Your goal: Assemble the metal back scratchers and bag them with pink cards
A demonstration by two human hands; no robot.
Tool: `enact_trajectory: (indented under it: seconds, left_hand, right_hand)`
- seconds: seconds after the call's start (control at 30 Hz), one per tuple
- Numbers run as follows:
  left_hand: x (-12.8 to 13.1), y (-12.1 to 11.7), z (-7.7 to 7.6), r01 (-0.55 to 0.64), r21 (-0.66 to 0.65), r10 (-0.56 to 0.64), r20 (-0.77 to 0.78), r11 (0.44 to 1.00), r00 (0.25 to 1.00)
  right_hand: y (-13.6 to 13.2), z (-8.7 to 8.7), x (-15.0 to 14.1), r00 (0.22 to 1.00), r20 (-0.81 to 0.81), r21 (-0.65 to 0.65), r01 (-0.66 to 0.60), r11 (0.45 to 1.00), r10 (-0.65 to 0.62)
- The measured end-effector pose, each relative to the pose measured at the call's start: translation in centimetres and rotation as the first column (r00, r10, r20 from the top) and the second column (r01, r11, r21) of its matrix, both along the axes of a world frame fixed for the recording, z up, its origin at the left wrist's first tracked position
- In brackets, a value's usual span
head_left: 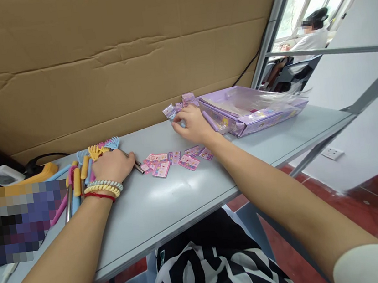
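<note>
Grey desk running left to right before a cardboard wall. Far right on it, a lilac toy box with clear film, long axis slanting away to the right. Left, a bundle of back-scratchers in yellow, blue and pink, handles toward the body, claw heads fanned away. Mid-desk, loose pink sticker cards lying flat in a ragged row between the two hands. Beyond them, small wrapped packets piled against the box's near-left corner.

Right hand nearer those packets, fingers curled over a pale packet just short of the pile, grip closing, contents partly hidden. Left hand clenched round a thin metal-tipped rod, tip pointing right toward the cards.
</note>
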State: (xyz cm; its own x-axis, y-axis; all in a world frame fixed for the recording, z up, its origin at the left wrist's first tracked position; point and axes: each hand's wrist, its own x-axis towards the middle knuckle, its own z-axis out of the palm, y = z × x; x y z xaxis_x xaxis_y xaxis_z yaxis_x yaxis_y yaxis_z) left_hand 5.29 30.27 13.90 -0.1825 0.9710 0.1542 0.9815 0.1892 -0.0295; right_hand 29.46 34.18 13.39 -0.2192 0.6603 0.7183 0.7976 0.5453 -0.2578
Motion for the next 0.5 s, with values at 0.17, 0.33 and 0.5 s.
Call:
enact_trajectory:
  seconds: [0.17,0.33,0.5]
  left_hand:
    - [0.4,-0.3,0.8,-0.009,-0.062,0.013,0.058,0.998,0.998]
    - [0.1,-1.1,2.0,0.024,-0.039,-0.021,0.072,0.999,0.997]
    - [0.7,-2.0,1.8,0.218,0.081,-0.215,-0.046,0.972,0.975]
  right_hand:
    - [0.2,-0.1,-0.3,0.993,-0.046,-0.006,-0.113,0.994,0.112]
    - [-0.4,0.2,-0.6,0.989,-0.109,-0.052,-0.106,0.993,0.1]
    - [-0.8,0.5,-0.8,0.947,-0.291,-0.124,-0.18,0.976,0.138]
